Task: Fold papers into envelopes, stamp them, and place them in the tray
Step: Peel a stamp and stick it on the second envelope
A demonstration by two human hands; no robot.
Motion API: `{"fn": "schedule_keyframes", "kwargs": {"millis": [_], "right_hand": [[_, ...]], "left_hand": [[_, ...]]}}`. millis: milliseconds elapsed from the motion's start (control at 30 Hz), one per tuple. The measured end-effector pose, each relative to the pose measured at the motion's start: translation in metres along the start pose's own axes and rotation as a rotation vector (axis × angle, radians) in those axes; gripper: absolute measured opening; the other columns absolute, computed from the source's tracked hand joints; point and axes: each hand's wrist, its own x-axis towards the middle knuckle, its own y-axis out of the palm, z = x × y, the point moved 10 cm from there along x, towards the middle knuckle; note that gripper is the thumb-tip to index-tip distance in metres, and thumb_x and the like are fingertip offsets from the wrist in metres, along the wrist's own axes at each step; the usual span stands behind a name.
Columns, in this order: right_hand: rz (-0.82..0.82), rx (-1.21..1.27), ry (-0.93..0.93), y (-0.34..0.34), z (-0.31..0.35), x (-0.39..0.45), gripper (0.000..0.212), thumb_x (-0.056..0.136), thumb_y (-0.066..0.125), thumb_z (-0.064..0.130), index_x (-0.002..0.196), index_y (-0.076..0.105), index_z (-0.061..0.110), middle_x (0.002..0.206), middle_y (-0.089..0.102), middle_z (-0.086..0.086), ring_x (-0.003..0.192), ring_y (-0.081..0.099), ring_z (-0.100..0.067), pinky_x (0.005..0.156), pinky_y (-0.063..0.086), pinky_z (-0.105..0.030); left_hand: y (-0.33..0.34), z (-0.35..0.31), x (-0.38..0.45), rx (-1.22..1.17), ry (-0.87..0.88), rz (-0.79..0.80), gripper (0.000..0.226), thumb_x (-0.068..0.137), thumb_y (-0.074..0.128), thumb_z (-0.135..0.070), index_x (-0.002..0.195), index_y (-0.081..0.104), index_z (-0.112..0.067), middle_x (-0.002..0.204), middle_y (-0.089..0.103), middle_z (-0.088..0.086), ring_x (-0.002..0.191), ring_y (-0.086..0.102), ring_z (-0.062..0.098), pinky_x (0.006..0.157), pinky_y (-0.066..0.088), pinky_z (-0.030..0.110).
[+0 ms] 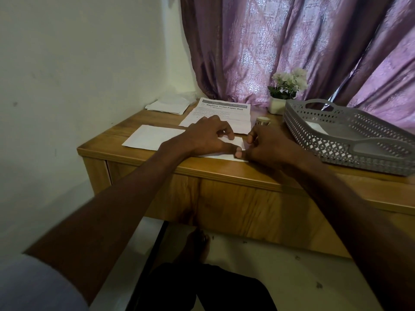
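White paper (233,143) lies flat near the front edge of the wooden table (139,163), close enough for both hands to work it. Left hand (207,136) presses down on it, fingers spread and bent, thumb at the near edge, probably pinning the sheet so the fold stays put. Right hand (267,147) has fingers curled at the paper's right edge, seemingly pinching or creasing a flap; exact grip is hidden. Printed sheet (221,114) sits behind, plain sheet (150,138) to the left, spare stack (168,105) at the far corner, likely queued. Stamp (263,121) stands just beyond the right hand. Grey tray (336,140) waits on the right, one white piece inside.
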Motion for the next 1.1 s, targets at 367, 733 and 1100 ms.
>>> {"fn": "schedule_keyframes", "kwargs": {"millis": [367, 733, 1100], "right_hand": [[0.044, -0.096, -0.113, 0.004, 0.008, 0.002, 0.04, 0.081, 0.079, 0.052, 0.086, 0.061, 0.016, 0.081, 0.067, 0.005, 0.072, 0.061, -0.006, 0.06, 0.046, -0.025], [0.248, 0.042, -0.043, 0.009, 0.004, 0.001, 0.037, 0.084, 0.077, 0.048, 0.095, 0.062, 0.016, 0.091, 0.067, 0.0, 0.083, 0.061, -0.014, 0.069, 0.048, -0.03], [-0.01, 0.092, -0.039, 0.0, -0.003, 0.003, 0.022, 0.09, 0.075, 0.039, 0.087, 0.067, 0.019, 0.077, 0.07, 0.005, 0.067, 0.066, -0.009, 0.054, 0.048, -0.02]], "left_hand": [[0.006, 0.007, 0.005, -0.012, -0.015, 0.053, 0.056, 0.067, 0.063, -0.069, 0.113, 0.066, -0.036, 0.126, 0.054, -0.003, 0.116, 0.052, 0.019, 0.106, 0.048, 0.049], [0.011, 0.014, 0.01, -0.006, 0.001, 0.08, 0.049, 0.067, 0.062, -0.076, 0.105, 0.059, -0.045, 0.119, 0.049, -0.009, 0.117, 0.05, 0.02, 0.105, 0.046, 0.053], [0.014, 0.012, 0.01, 0.012, 0.009, 0.122, 0.042, 0.073, 0.059, -0.068, 0.104, 0.056, -0.04, 0.122, 0.049, -0.009, 0.12, 0.047, 0.021, 0.108, 0.041, 0.055]]}}
